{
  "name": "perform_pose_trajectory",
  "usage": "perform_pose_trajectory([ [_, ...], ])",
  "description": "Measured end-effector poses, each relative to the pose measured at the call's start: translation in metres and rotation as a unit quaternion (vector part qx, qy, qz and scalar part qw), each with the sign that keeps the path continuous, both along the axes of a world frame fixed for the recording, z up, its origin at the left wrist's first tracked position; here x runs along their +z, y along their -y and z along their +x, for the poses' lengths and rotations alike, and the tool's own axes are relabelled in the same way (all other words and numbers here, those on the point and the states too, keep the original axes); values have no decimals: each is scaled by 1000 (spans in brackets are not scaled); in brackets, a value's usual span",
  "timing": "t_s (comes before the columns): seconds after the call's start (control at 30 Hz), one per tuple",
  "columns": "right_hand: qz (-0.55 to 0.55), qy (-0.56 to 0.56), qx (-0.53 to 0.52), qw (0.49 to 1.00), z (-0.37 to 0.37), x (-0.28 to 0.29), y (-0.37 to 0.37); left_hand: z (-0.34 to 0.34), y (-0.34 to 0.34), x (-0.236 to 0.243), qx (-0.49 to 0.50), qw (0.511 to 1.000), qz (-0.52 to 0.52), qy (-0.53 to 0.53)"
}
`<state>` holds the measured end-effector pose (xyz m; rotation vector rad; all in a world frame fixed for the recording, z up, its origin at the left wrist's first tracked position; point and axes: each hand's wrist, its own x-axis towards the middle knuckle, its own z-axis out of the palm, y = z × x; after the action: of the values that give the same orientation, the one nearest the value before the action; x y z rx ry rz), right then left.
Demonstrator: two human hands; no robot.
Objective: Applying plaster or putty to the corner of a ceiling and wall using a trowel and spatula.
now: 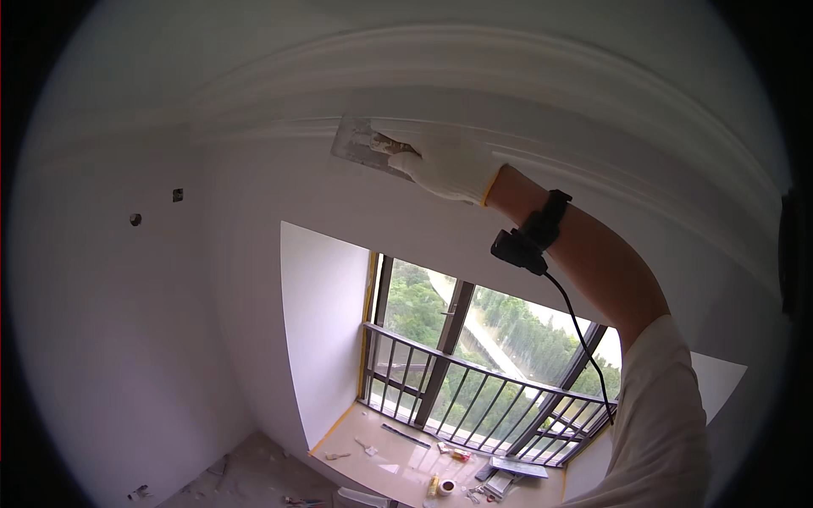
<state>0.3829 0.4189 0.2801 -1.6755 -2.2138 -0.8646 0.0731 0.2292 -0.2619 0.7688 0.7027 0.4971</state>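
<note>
Nearest to the camera, a pale sleeve (660,415) is seen at the lower right, from which the bare right forearm (584,245) is raised across the wall above the window (508,330). A black device (529,240) is strapped near the wrist, with a black cable (586,343) hung from it. By the gloved right hand (453,168), closed around its handle, a broad flat trowel (351,146) is held up just under the moulding (474,59); its blade is laid along the upper wall (254,182), though whether it is pressed on the surface or held slightly off cannot be told. The left hand is not shown, so its state cannot be told. The work at this strip of wall is judged to be under way, since the blade is held in place there. Most of the surrounding wall looks even and pale, but in the dim light finished and unfinished patches cannot be told apart, so what is left cannot be measured. On the left wall, a square recess (178,195) and a round hole (135,219) are left uncovered. Below, small tools and a roll (446,487) are scattered on the sill (394,464).
</note>
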Motion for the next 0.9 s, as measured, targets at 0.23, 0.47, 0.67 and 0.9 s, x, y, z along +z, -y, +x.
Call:
perform_pose_trajectory([
  [0.23, 94, 89, -57, 990, -10, 44, -54, -8, 18, -4, 40, 999, -18, -6],
  [0.47, 117, 138, -52, 982, -18, 56, -46, -2, 17, -16, 41, 999, -18, 10],
  [0.67, 81, 156, -223, 959, -51, 67, -8, 0, -2, -6, 33, 998, -20, 40],
  [0.9, 67, 149, -252, 954, -25, 86, 94, 24, 2, 4, -52, 998, -1, 20],
])
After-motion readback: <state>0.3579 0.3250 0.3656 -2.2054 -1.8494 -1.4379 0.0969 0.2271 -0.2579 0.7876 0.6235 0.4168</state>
